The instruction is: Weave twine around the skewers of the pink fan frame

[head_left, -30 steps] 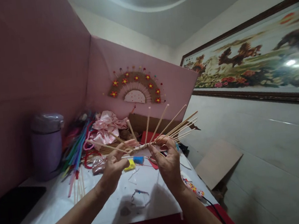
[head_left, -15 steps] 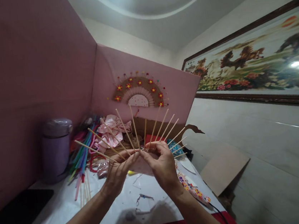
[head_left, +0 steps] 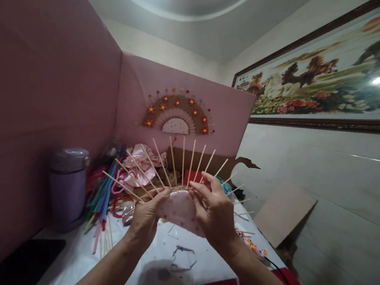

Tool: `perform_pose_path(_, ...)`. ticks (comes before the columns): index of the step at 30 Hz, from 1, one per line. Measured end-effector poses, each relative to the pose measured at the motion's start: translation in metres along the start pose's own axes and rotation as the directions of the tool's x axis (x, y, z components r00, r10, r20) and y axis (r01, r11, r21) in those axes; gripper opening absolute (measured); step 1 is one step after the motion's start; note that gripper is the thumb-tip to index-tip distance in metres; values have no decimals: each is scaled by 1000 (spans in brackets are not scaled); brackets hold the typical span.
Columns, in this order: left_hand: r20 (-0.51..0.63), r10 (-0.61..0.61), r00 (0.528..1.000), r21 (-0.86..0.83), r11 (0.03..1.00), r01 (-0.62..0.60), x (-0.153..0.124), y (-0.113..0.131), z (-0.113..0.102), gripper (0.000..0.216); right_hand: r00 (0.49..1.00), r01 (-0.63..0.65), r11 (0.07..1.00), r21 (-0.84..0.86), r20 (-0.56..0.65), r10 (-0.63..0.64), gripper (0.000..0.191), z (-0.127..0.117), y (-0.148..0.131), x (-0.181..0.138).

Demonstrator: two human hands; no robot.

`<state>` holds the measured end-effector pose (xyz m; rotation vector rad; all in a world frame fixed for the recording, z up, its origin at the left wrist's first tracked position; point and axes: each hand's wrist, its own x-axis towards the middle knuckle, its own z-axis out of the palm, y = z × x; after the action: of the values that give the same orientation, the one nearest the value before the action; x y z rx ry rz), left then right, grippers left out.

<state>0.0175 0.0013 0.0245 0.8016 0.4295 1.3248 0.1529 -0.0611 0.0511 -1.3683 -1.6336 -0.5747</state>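
Note:
Between my hands, above the table, is a half-round piece covered in pale pink dotted cloth (head_left: pixel 180 207). Several thin wooden sticks (head_left: pixel 173 162) fan out from its curved upper edge. My left hand (head_left: pixel 145 216) grips its left side, thumb on the front and fingers behind among the sticks. My right hand (head_left: pixel 214 206) holds the right side, with its fingertips at the edge where the sticks come out. Some of the right-hand sticks pass behind that hand. A finished-looking fan shape with red and yellow flowers (head_left: pixel 178 103) is on the pink board behind.
At left stand a purple thermos (head_left: pixel 69 193) and a bundle of coloured pipe cleaners (head_left: pixel 103 193). Pink cloth (head_left: pixel 142 164) is heaped behind my hands. Loose sticks (head_left: pixel 106 243) lie near the left forearm. A flower-patterned tool with a black cord (head_left: pixel 257 247) rests at the table's right.
The half-round piece has tilted so its dotted face shows more. The sticks have shifted a little to the right, and my right hand has moved right with its fingers raised along the edge.

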Motion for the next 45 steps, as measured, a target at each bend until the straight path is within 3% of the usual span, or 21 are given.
perform_pose_path(4, 21, -25, 999, 11, 1000, 25, 5, -2, -6, 16, 999, 51, 997, -56, 4, -51, 28, -5, -4, -1)
perform_pose_path(14, 154, -77, 985, 102, 993, 61, -3, -5, -3, 14, 953, 214, 974, -72, 233, -193, 32, -2, -7, -6)
perform_pose_path(17, 180, -123, 976, 114, 988, 104, -3, -4, -3, 14, 953, 222, 969, -110, 234, -191, 31, -1, -6, -8)
perform_pose_path(21, 331, -185, 925, 81, 983, 167, -7, 0, -2, 25, 970, 179, 976, -123, 188, -154, 33, -2, -5, -10)
perform_pose_path(24, 406, -166, 899, 41, 986, 164, -11, 0, 0, 35, 976, 155, 979, -136, 173, -131, 33, -2, -5, -10)
perform_pose_path(29, 356, -125, 926, 40, 992, 119, -10, -4, 0, 35, 976, 152, 977, -152, 176, -124, 30, -3, -8, -10)
perform_pose_path(34, 386, -37, 922, 61, 998, 15, -7, -2, 1, 28, 975, 164, 981, -99, 169, -146, 31, -6, -11, -5)
perform_pose_path(41, 297, -98, 950, 51, 995, 87, -8, 8, 3, 29, 929, 291, 955, -58, 256, -268, 23, -16, -13, 11)
perform_pose_path(45, 358, -94, 929, 105, 993, 60, -4, 25, 12, 24, 896, 374, 925, -66, 286, -341, 17, -29, -15, 34)
